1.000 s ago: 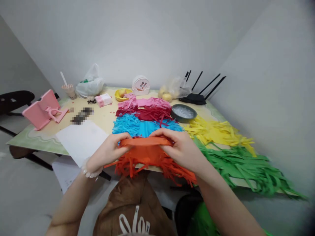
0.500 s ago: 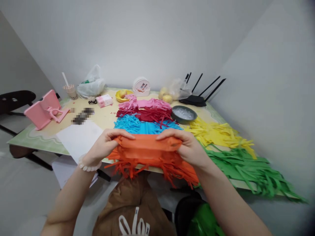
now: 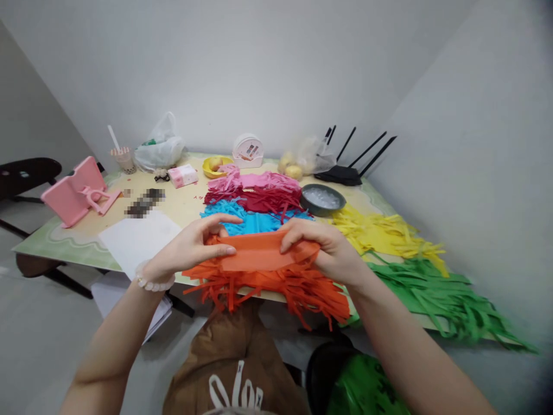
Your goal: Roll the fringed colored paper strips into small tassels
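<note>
An orange fringed sheet [image 3: 254,252], paper or thin cloth, is stretched between my hands at the table's front edge, its cut strips hanging below. My left hand [image 3: 196,245], with a white bead bracelet on the wrist, pinches the left end; its thumb lies on the front and the index finger is lifted above. My right hand [image 3: 322,245] grips the right end with curled fingers. Just behind lie a blue fringed sheet [image 3: 259,223], a dark red one [image 3: 259,202] and a pink one [image 3: 270,181].
Yellow [image 3: 380,236] and green [image 3: 436,288] fringed sheets lie on the right. A dark bowl [image 3: 309,208] stands near a black router [image 3: 339,176]. On the left are white paper [image 3: 138,239], a pink stand [image 3: 75,193], a drink cup [image 3: 125,160] and a plastic bag [image 3: 159,151].
My left thumb has come round to the front of the orange sheet and the index finger has lifted. My right fingers have curled over the sheet's top edge.
</note>
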The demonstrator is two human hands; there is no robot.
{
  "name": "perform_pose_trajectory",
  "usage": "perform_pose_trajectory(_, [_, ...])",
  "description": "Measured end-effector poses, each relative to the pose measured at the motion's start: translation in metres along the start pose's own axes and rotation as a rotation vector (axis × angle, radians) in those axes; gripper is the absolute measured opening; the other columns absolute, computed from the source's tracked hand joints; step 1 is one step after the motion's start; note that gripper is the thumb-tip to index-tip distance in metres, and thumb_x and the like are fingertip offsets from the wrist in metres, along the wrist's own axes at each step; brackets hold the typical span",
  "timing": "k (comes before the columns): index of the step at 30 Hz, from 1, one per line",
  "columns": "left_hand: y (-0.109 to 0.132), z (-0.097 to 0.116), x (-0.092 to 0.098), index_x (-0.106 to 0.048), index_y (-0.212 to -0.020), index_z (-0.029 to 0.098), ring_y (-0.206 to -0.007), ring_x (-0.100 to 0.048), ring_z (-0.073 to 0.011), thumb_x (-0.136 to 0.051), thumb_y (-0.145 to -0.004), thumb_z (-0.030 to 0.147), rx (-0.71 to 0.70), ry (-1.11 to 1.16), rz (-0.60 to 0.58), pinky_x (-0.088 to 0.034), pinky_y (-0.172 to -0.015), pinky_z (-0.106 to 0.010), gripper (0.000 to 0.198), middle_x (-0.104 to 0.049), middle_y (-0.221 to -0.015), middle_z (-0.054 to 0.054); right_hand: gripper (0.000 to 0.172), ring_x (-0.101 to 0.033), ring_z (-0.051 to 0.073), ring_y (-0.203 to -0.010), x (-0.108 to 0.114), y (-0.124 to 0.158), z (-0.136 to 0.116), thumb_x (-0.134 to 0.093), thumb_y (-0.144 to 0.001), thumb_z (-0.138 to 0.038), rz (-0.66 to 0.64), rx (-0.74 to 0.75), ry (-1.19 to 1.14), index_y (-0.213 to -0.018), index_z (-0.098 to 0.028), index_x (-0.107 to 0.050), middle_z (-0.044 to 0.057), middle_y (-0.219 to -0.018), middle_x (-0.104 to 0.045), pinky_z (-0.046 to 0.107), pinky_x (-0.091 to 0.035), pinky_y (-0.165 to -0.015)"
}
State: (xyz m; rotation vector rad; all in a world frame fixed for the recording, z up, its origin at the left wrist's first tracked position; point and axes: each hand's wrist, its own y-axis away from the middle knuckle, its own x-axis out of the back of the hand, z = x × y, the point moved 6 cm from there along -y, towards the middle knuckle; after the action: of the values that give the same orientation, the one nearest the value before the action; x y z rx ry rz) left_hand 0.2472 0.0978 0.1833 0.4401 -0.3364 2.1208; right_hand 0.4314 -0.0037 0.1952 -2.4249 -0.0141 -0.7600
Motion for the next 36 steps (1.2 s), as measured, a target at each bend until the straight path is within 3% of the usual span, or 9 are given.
perform_pose_trajectory(3, [-0.002,0.001,-0.003,-0.062,-0.070,0.015,-0.063,-0.048,-0.0117,-0.064,-0.085,0.040,0.039,-0.183,-0.099,-0.039,-0.060,-0.024,0.029,-0.054,-0.067,0.002,0.025,-0.068,0.020,-0.092,0.009,0.001,0.002,-0.051,-0.083,-0.010,-0.131,-0.015,0.010,-0.088,-0.022,-0.072,0.005,-0.097,-0.073,0.032,-0.053,-0.084])
perform_pose_trajectory(6, [-0.002,0.004,0.002,-0.060,-0.069,0.015,-0.064,-0.046,-0.0120,-0.059,-0.087,0.037,0.023,-0.310,-0.077,-0.036,-0.061,-0.024,0.028,-0.055,-0.068,0.002,0.045,-0.060,0.024,-0.124,0.019,0.005,0.003,-0.056,-0.087,-0.016,-0.341,-0.128,-0.053,-0.131,-0.026,-0.061,0.007,-0.133,-0.064,0.035,-0.049,-0.101])
perform_pose_trajectory(10, [-0.001,0.010,0.001,-0.052,-0.066,0.016,-0.059,-0.038,-0.0103,-0.054,-0.089,0.032,-0.013,-0.463,-0.064,-0.030,-0.059,-0.024,0.028,-0.046,-0.061,0.005,0.053,-0.047,0.027,-0.139,0.021,-0.007,-0.009,-0.058,-0.093,-0.038,-0.248,-0.117,-0.210,-0.145,-0.031,-0.047,0.005,-0.151,-0.050,0.041,-0.043,-0.110])
perform_pose_trajectory(13, [0.001,0.014,-0.001,-0.049,-0.065,0.017,-0.057,-0.035,-0.0099,-0.053,-0.090,0.030,-0.036,-0.509,-0.065,-0.028,-0.058,-0.024,0.028,-0.042,-0.059,0.006,0.055,-0.059,0.028,-0.124,-0.003,-0.020,-0.005,-0.070,-0.085,-0.035,-0.219,-0.177,0.058,-0.137,-0.026,-0.054,0.009,-0.134,-0.064,0.040,-0.046,-0.103])
perform_pose_trajectory(15, [0.002,0.014,0.000,-0.051,-0.067,0.017,-0.058,-0.037,-0.0101,-0.053,-0.090,0.030,-0.029,-0.510,-0.060,-0.029,-0.058,-0.023,0.027,-0.043,-0.060,0.006,0.028,-0.068,0.024,-0.098,-0.021,-0.024,0.005,-0.067,-0.085,-0.029,-0.309,-0.247,0.224,-0.112,-0.020,-0.068,0.008,-0.105,-0.074,0.033,-0.050,-0.085])
perform_pose_trajectory(17, [0.004,0.012,0.003,-0.054,-0.069,0.016,-0.059,-0.039,-0.0103,-0.054,-0.090,0.032,-0.008,-0.493,-0.040,-0.031,-0.059,-0.023,0.026,-0.047,-0.061,0.005,0.011,-0.064,0.018,-0.072,-0.028,-0.025,0.013,-0.063,-0.087,-0.027,-0.345,-0.284,0.301,-0.081,-0.018,-0.067,0.003,-0.077,-0.069,0.027,-0.045,-0.066])
perform_pose_trajectory(19, [0.005,0.009,0.006,-0.057,-0.071,0.016,-0.059,-0.041,-0.0106,-0.056,-0.089,0.035,0.013,-0.460,-0.013,-0.032,-0.059,-0.023,0.026,-0.051,-0.063,0.004,0.022,-0.055,0.014,-0.062,-0.025,-0.025,0.016,-0.065,-0.085,-0.029,-0.309,-0.303,0.320,-0.067,-0.018,-0.058,-0.001,-0.065,-0.060,0.025,-0.038,-0.058])
perform_pose_trajectory(27, [0.005,0.002,0.012,-0.056,-0.069,0.016,-0.057,-0.045,-0.0100,-0.058,-0.087,0.041,0.051,-0.205,0.058,-0.035,-0.053,-0.021,0.031,-0.052,-0.062,0.003,0.026,-0.054,0.012,-0.051,-0.017,-0.011,0.011,-0.061,-0.087,-0.039,-0.187,-0.490,-0.083,-0.071,-0.020,-0.053,-0.003,-0.058,-0.061,0.023,-0.039,-0.051])
perform_pose_trajectory(36, [0.006,0.001,0.010,-0.063,-0.083,0.015,-0.060,-0.053,-0.0100,-0.064,-0.086,0.035,-0.025,-0.114,0.116,-0.041,-0.055,-0.020,0.019,-0.062,-0.073,0.001,0.016,-0.061,0.013,-0.055,-0.012,0.006,0.008,-0.068,-0.084,-0.033,0.021,-0.507,-0.092,-0.078,-0.020,-0.062,-0.001,-0.065,-0.066,0.023,-0.046,-0.054])
